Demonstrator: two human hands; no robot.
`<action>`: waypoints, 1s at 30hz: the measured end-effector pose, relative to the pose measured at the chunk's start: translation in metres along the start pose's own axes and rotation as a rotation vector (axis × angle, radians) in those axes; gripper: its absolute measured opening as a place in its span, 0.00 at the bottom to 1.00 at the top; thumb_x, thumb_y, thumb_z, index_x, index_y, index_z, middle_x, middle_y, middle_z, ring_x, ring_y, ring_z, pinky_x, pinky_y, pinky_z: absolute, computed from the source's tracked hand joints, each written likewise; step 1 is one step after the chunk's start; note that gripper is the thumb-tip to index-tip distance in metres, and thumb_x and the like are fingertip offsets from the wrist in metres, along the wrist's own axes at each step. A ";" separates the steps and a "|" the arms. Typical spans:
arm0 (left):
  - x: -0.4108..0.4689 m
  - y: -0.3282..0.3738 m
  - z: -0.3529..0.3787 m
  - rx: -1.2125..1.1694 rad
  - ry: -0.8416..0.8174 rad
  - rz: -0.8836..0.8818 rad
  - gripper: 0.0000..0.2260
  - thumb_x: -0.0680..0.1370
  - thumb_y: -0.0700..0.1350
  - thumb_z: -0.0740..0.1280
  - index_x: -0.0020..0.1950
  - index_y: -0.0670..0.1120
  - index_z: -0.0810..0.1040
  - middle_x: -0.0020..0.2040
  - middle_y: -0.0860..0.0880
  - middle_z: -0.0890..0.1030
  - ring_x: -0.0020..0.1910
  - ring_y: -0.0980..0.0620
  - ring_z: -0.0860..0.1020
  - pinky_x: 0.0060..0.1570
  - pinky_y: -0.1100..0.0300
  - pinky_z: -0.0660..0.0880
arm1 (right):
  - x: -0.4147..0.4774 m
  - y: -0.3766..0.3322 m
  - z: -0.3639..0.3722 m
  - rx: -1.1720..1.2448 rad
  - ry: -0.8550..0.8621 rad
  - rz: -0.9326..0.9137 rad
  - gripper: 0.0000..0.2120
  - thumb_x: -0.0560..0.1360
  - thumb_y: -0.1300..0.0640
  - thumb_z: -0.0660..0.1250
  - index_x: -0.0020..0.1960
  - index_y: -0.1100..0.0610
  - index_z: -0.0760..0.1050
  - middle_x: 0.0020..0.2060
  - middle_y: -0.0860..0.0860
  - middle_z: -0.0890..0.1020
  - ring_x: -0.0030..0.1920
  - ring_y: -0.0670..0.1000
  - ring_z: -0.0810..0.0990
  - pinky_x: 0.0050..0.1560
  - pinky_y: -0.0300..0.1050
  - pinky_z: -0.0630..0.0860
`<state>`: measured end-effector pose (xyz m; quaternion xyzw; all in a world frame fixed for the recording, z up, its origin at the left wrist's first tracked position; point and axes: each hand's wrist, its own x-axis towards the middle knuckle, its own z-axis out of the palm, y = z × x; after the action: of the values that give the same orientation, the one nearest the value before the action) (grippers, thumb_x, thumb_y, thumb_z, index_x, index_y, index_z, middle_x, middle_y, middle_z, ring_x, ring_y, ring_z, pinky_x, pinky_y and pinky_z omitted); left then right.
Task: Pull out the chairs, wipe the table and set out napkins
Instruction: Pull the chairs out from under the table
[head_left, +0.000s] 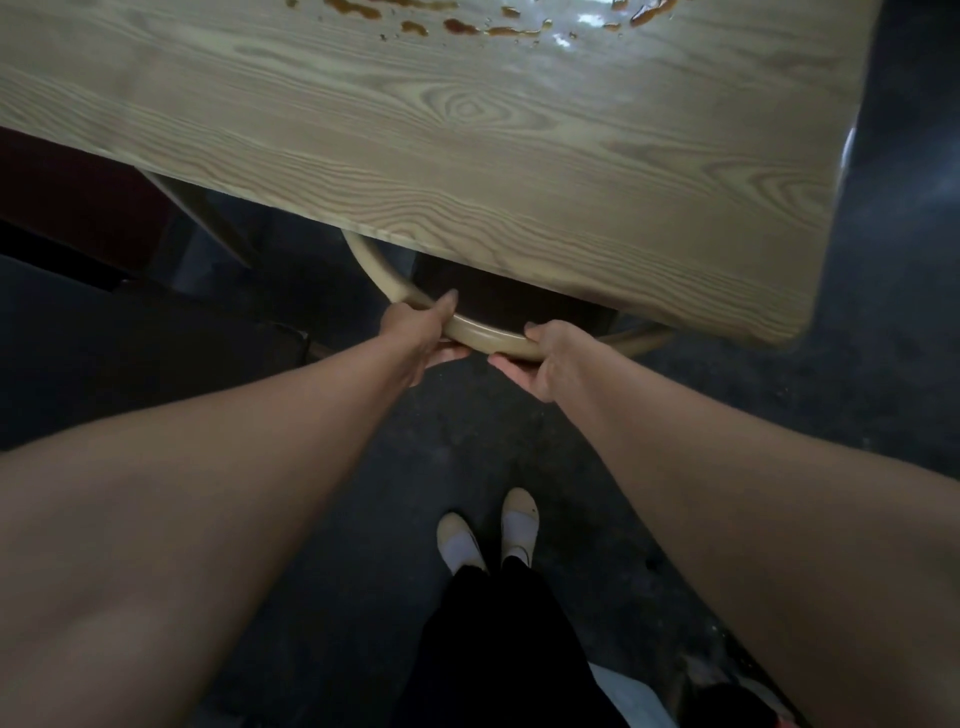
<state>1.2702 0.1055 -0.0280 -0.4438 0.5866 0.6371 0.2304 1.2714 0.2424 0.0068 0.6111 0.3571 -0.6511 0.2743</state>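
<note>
**Both hands on the chair back at the table's near edge**

You stand facing a pale wood-grain table (467, 156) that fills the far half of the view, with both bare arms stretched forward. Your left hand (421, 332) and right hand (545, 358) both grip the curved, light-coloured top rail of a chair (488, 338) that is tucked under the table's near edge. On each hand the thumb lies over the top of the rail and the fingers curl beneath it, closed around the wood. The hands sit close together, the left one on the left part of the curve and the right one just beside it. The rest of the chair's rail runs away under the tabletop on both sides, and its dark seat is mostly hidden below the table.

On the far side of the tabletop, brown spills (462, 26) and a wet shine spread across the surface. Near you, your beige shoes (488, 530) stand on the dark floor (363, 493), well back from the chair.
</note>
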 end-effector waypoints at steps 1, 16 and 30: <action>0.000 -0.002 0.002 -0.011 0.015 0.001 0.20 0.77 0.46 0.70 0.62 0.36 0.70 0.53 0.38 0.81 0.45 0.43 0.84 0.43 0.49 0.83 | 0.000 0.003 0.000 -0.011 0.011 -0.011 0.17 0.77 0.61 0.68 0.65 0.59 0.70 0.63 0.61 0.74 0.59 0.63 0.78 0.45 0.51 0.83; -0.037 0.002 0.008 0.273 0.099 0.030 0.16 0.79 0.52 0.66 0.55 0.40 0.72 0.53 0.40 0.80 0.41 0.44 0.83 0.41 0.54 0.83 | -0.012 -0.004 -0.027 -0.566 -0.079 0.065 0.27 0.78 0.42 0.64 0.49 0.70 0.72 0.45 0.63 0.83 0.49 0.57 0.85 0.51 0.47 0.82; -0.120 -0.006 -0.071 0.207 0.175 0.176 0.07 0.81 0.46 0.63 0.53 0.44 0.76 0.50 0.44 0.80 0.43 0.48 0.83 0.45 0.54 0.81 | -0.102 0.031 0.006 -1.063 -0.172 -0.178 0.08 0.81 0.60 0.60 0.57 0.61 0.76 0.51 0.56 0.85 0.49 0.50 0.84 0.45 0.41 0.79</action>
<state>1.3557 0.0666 0.0750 -0.4185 0.7035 0.5498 0.1662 1.3031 0.2106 0.1034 0.3004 0.6635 -0.4493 0.5174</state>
